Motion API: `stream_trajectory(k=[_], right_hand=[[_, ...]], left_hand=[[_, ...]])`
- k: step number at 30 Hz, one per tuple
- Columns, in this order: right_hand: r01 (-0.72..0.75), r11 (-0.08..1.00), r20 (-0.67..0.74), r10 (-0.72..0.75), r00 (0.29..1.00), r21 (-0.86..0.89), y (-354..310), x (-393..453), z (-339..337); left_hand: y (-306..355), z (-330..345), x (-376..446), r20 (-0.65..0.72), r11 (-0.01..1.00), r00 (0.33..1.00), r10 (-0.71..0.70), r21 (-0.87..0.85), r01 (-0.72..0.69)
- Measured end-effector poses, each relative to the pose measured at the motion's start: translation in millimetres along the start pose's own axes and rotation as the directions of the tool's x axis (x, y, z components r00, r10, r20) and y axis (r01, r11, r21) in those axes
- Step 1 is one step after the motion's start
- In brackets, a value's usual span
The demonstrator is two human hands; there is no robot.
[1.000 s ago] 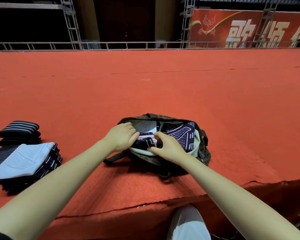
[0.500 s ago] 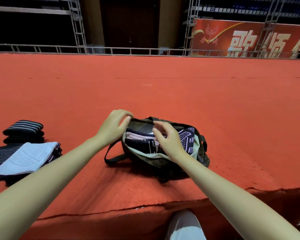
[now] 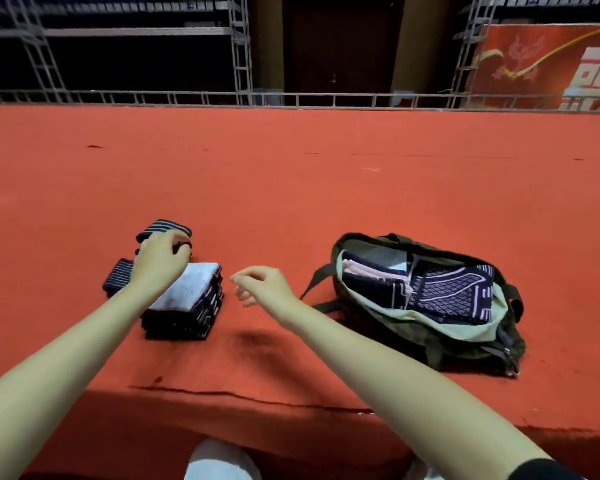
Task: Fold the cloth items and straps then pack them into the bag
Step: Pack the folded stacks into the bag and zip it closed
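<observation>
1. Head view, the only one: the left hand (image 3: 160, 263) reaches over the stack of folded cloths (image 3: 184, 299) to the striped rolled strap (image 3: 163, 227) behind it. Its fingers are curled at the strap's near edge, but whether they have closed on it cannot be told.
2. The right hand (image 3: 264, 284) hangs between the stack and the bag (image 3: 430, 299), fingers loosely curled and holding nothing.
3. The bag lies open on the red stage floor (image 3: 326, 185), well to the right of the stack, with patterned cloths (image 3: 454, 292) already packed upright inside.
4. To do this step well, I judge the strap should be taken across its whole width so the roll stays tight, lifted clear of the stack without dragging the white top cloth (image 3: 187, 285), and the free hand should hold the bag's mouth wide.
5. Hard to make out: the left fingertips, hidden behind the hand; a second striped piece (image 3: 116, 278) partly covered by the wrist; and how much room remains in the bag.
</observation>
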State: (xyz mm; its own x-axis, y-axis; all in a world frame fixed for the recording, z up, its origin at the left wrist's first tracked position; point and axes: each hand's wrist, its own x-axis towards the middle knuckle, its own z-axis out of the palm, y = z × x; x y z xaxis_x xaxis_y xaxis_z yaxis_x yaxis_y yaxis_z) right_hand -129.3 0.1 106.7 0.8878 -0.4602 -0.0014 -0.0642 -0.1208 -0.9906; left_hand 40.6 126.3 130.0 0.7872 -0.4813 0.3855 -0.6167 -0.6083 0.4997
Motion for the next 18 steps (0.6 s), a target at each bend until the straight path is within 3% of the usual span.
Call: stream_trajectory(k=[2,4,7,13,18], right_hand=[[-0.105,0.993,0.037,0.103,0.994,0.059,5.0,11.0,27.5],[-0.255,0.954,0.077,0.246,0.966,0.158,13.9,24.1,50.7],[-0.382,0.878,0.101,0.369,0.924,0.288,24.3,38.4,75.5],[-0.428,0.766,0.118,0.427,0.897,0.480,32.4,54.7,80.5],[-0.414,0.850,0.157,0.383,0.910,0.327,31.8,66.0,95.2]], left_hand=[[-27.7,-2.8,-3.3,0.107,0.982,0.977,-0.184,0.063,0.178],[-45.6,4.9,-11.5,0.231,0.961,0.932,-0.277,0.079,0.266],[-58.4,22.3,-29.4,0.291,0.965,0.923,-0.252,0.146,0.218],[-69.1,38.1,-40.7,0.226,0.977,0.952,-0.207,0.107,0.187],[-79.7,40.7,-46.4,0.199,0.974,0.960,-0.195,-0.076,0.213]])
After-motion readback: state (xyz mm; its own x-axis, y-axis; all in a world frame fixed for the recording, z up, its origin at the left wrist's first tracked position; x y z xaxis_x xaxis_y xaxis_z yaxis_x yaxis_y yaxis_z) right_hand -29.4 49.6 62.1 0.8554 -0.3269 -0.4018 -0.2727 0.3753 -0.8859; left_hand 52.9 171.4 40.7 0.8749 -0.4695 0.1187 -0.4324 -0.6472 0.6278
